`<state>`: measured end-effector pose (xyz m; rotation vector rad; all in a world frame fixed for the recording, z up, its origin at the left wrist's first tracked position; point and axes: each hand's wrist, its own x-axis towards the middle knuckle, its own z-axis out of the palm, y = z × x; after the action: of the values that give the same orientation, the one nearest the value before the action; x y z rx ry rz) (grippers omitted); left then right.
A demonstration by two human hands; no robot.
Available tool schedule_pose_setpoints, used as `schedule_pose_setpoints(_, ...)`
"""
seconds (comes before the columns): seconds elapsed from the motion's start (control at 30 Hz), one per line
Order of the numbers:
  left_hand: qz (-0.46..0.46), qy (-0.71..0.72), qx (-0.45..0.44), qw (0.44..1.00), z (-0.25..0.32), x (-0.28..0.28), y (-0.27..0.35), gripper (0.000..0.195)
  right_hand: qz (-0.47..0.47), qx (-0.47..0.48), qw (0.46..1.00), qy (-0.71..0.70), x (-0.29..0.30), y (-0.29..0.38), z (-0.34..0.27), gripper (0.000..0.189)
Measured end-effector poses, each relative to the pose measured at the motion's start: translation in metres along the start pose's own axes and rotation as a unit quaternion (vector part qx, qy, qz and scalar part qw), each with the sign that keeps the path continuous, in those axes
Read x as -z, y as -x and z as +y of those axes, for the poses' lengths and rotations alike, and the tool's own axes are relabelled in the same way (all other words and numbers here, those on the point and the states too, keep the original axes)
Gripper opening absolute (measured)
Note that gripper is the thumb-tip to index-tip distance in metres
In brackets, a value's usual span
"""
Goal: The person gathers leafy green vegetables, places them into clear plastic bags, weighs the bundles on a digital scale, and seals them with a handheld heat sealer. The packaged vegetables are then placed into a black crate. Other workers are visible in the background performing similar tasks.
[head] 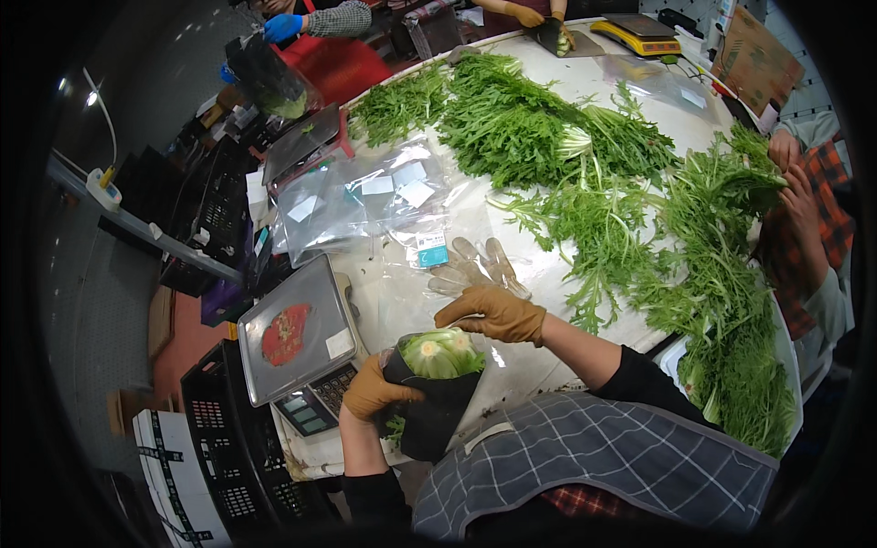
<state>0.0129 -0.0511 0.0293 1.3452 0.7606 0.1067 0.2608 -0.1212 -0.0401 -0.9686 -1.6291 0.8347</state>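
My left hand [373, 392], in a brown work glove, grips the side of a dark wrap or bag [438, 414]. Pale cut stem ends of leafy greens [438, 353] stick out of its upper opening, and a little green leaf shows low at its left. Just above those stems is my right hand [499, 315], gloved the same way, with its fingers curled. Whether it pinches anything thin is hard to make out. Beyond it on the table lies a pair of pale used gloves [473, 267], beside a clear plastic bag bearing a printed label [431, 251].
A weighing scale [301, 335] stands at my left, above black crates [226, 425]. Clear bags [363, 198] and heaped frilly greens [514, 123] cover much of the table. At right, a person's hands [791, 164] handle greens; two other people work across the table.
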Motion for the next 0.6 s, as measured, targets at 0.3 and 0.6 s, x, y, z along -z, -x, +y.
schedule_pose_setpoints(0.3, 0.067, 0.045, -0.022, 0.997, -0.03, 0.017, 0.007, 0.069, 0.042, 0.003, 0.998, 0.047, 0.031, 0.01, -0.014, 0.028)
schedule_pose_setpoints(0.6, 0.012, 0.019, -0.036, 0.999, -0.014, -0.003, -0.007, 0.082, -0.017, -0.159, 0.951, 0.264, -0.026, 0.008, -0.003, 0.054)
